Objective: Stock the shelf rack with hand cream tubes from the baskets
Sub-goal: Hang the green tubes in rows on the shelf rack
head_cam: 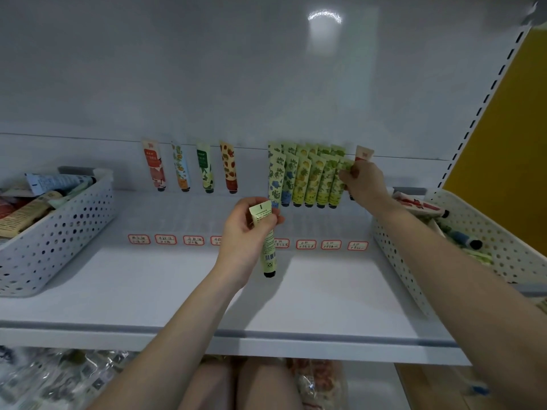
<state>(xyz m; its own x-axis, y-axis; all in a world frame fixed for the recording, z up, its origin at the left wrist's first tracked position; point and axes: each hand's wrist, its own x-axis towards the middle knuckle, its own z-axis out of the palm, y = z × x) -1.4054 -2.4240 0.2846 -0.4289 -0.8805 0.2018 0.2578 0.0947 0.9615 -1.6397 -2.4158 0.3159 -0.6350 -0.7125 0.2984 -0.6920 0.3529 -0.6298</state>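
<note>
My left hand [247, 229] grips a pale green hand cream tube [268, 250] by its flat end, cap down, above the white shelf [177, 279]. My right hand [365, 183] pinches the top of a green tube [340, 179] at the right end of a packed row of green and blue patterned tubes [302, 176] standing in the shelf rack [183, 214]. A red and white tube [364, 153] stands just behind that hand. Several single tubes [192, 167] stand in the rack slots further left.
A white perforated basket [59, 229] with several tubes sits at the shelf's left end, and another perforated basket [485, 241] at the right end. Red-bordered labels [165, 239] line the rack's front. Bagged goods lie on the lower shelf [59, 377].
</note>
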